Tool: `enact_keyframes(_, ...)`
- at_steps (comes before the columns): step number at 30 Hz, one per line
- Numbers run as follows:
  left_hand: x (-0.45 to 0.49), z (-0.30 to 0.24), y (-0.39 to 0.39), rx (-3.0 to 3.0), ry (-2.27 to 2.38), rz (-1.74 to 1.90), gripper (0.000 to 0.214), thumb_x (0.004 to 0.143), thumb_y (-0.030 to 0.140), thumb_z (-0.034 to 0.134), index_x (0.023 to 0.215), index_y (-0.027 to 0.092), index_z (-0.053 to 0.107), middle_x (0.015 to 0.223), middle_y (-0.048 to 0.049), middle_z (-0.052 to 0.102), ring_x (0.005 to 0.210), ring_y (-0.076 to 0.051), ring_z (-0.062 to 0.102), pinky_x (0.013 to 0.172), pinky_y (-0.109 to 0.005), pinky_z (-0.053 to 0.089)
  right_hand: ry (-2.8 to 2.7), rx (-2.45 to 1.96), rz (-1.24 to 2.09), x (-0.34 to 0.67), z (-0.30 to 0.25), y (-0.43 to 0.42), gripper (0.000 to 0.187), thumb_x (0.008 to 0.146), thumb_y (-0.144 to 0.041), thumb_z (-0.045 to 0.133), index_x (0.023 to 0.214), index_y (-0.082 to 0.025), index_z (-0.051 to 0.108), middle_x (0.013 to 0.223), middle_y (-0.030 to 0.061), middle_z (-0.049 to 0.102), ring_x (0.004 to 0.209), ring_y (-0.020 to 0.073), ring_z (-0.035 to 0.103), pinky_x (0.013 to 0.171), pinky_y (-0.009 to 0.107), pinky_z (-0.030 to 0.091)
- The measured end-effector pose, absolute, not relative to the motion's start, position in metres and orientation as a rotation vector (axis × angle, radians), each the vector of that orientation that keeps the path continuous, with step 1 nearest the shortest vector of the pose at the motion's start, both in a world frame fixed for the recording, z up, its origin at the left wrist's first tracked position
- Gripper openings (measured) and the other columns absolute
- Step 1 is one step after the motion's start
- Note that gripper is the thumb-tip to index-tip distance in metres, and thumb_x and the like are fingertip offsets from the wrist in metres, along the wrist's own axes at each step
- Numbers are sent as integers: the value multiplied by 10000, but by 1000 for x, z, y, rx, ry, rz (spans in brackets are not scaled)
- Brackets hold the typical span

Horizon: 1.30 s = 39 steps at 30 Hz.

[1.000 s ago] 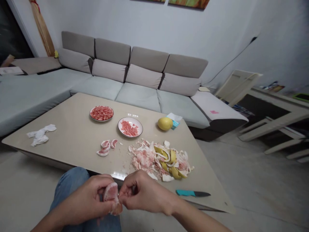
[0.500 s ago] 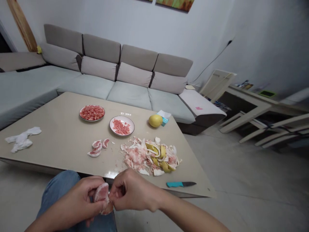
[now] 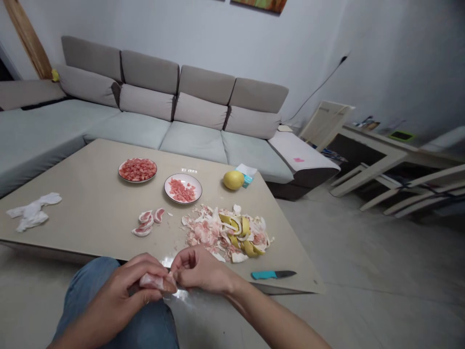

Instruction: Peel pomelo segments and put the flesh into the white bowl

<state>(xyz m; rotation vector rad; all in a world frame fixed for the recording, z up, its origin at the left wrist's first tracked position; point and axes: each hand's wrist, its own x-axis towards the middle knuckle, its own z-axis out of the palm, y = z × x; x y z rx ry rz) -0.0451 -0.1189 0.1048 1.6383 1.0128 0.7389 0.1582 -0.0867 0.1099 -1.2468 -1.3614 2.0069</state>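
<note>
A pomelo segment (image 3: 152, 281) with pale skin lies in my left hand (image 3: 132, 281), the fingers closed round it above my knee. At its right end, the fingertips of my right hand (image 3: 199, 270) pinch the thin membrane. On the table past my hands lie several unpeeled pomelo segments (image 3: 145, 224). A heap of peel and membrane (image 3: 221, 232) is to their right. Behind stand a plate of pink pulp pieces (image 3: 183, 189) and a fuller plate of pulp (image 3: 137, 170).
A turquoise-handled knife (image 3: 273, 275) lies at the near right table edge. A whole yellow pomelo (image 3: 233, 180) rests by a tissue pack (image 3: 247, 178). Crumpled tissue (image 3: 34, 212) is at the left. A grey sofa (image 3: 196, 140) stands behind the table (image 3: 83, 203).
My left hand has tilted the segment so it lies flatter. My right hand has moved up slightly, with its fingertips still at the segment's end.
</note>
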Motion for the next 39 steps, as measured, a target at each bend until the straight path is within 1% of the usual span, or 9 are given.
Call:
enact_keyframes(3, -45, 98, -121, 1589, 1062, 918, 149, 778, 196, 640, 905, 244, 703, 993, -62, 700, 959, -227, 625, 857, -307, 491, -1169, -1150, 2002, 157, 101, -88, 102, 558, -213, 661, 591, -132, 610, 442, -53, 554, 339, 34, 412, 350, 153, 283)
enact_keyframes(8, -47, 90, -126, 1598, 941, 1139, 122, 784, 192, 664, 819, 291, 728, 1062, -53, 686, 983, -237, 631, 813, -319, 511, -850, -894, 2011, 151, 90, -100, 288, 549, -336, 787, 597, -128, 594, 426, -67, 495, 339, 7, 293, 321, 142, 164)
enact_keyframes(12, -47, 87, -130, 1507, 819, 1175, 151, 743, 186, 727, 771, 334, 744, 997, -26, 662, 835, -196, 660, 723, -292, 528, -684, -784, 1989, 147, 85, -111, 365, 535, -388, 838, 611, -128, 594, 469, -67, 465, 376, -2, 212, 334, 145, 87)
enact_keyframes(17, -41, 73, -130, 1313, 813, 1289, 111, 661, 210, 806, 675, 268, 712, 844, -22, 634, 750, -162, 623, 684, -248, 499, -538, -689, 1972, 144, 81, -121, 388, 545, -399, 857, 631, -136, 586, 504, -84, 400, 408, -9, 121, 342, 128, 56)
enact_keyframes(20, -36, 67, -129, 1165, 817, 1281, 177, 643, 276, 820, 706, 223, 663, 874, -33, 614, 796, -173, 602, 725, -258, 483, -507, -630, 1961, 145, 79, -120, 355, 581, -376, 849, 654, -143, 591, 498, -99, 368, 408, -7, 92, 336, 115, 71)
enact_keyframes(26, -27, 69, -124, 950, 687, 1031, 349, 638, 325, 815, 838, 216, 551, 1108, -57, 570, 1010, -236, 581, 834, -325, 457, -638, -653, 1884, 145, 74, -112, 353, 680, -432, 764, 668, -163, 536, 479, -89, 398, 392, 18, 217, 358, 129, 202)
enact_keyframes(32, -21, 67, -119, 998, 727, 923, 434, 685, 301, 778, 1022, 241, 511, 978, -41, 613, 920, -221, 614, 823, -337, 462, -820, -802, 1818, 142, 67, -113, 309, 775, -430, 678, 729, -164, 528, 514, -68, 455, 421, 49, 340, 420, 155, 306)
enact_keyframes(37, -22, 72, -118, 1113, 884, 889, 377, 704, 328, 753, 1014, 219, 570, 1004, -55, 634, 1023, -247, 581, 875, -329, 456, -1045, -960, 1635, 145, 68, -119, 350, 802, -523, 626, 818, -179, 563, 609, -47, 496, 477, 75, 413, 440, 175, 342)
enact_keyframes(39, -21, 69, -118, 1092, 890, 933, 489, 648, 328, 799, 1059, 225, 553, 1052, -57, 618, 1054, -244, 568, 891, -320, 455, -1150, -1065, 1476, 146, 71, -122, 298, 793, -473, 662, 819, -182, 602, 687, -27, 521, 531, 86, 441, 461, 182, 357)
